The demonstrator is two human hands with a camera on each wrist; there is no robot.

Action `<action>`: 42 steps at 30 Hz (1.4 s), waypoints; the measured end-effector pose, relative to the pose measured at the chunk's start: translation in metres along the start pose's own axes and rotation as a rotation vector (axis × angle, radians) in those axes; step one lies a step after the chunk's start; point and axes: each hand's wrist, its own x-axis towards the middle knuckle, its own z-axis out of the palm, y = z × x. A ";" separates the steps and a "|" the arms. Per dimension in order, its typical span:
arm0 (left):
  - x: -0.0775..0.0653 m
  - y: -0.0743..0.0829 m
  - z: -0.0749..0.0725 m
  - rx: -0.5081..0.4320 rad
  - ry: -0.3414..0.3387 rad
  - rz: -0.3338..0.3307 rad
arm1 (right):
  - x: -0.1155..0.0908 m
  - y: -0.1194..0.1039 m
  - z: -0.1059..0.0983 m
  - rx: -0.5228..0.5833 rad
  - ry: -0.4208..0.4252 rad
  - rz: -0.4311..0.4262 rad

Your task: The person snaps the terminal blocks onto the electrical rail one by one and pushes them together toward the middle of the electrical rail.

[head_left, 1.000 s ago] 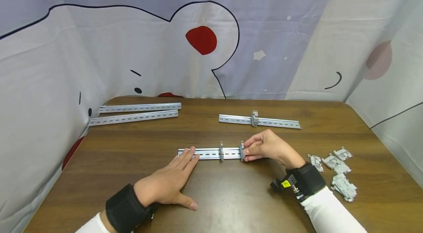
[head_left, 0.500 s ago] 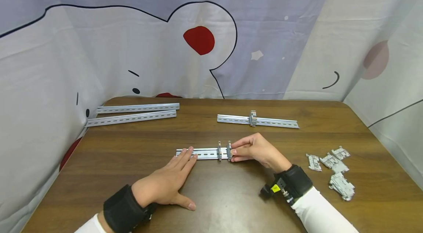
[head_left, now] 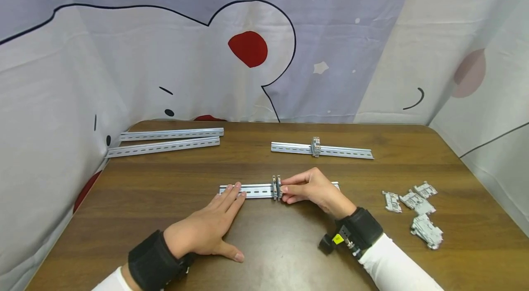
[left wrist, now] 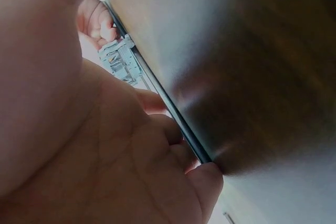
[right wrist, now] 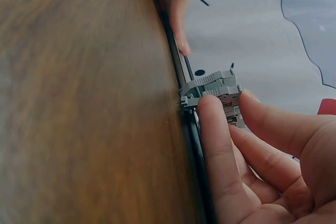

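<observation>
Apparently, alignment is in hand: the right hand [head_left: 316, 191] pinches 1 thin grey plastic terminal block [head_left: 278, 187] on the slotted silver metal rail [head_left: 257, 191], just beside a 2nd similar block [head_left: 274, 187]; the left hand [head_left: 208, 226], fingers straight, steadies the rail. Next probably calls for gentle sideways pressure.

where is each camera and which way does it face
Head: on the head, facing forward and down over the table; left hand, right hand, sleeves show.
Left wrist: worn there, looking along the near rail; left hand large, right hand beyond.
Right wrist: worn there, facing a gray module the right hand pinches; left hand beyond.
Both wrist views share the near rail and both hands.
</observation>
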 end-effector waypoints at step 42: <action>0.000 0.000 0.000 0.018 0.005 0.004 | -0.007 -0.006 -0.010 -0.122 -0.137 0.003</action>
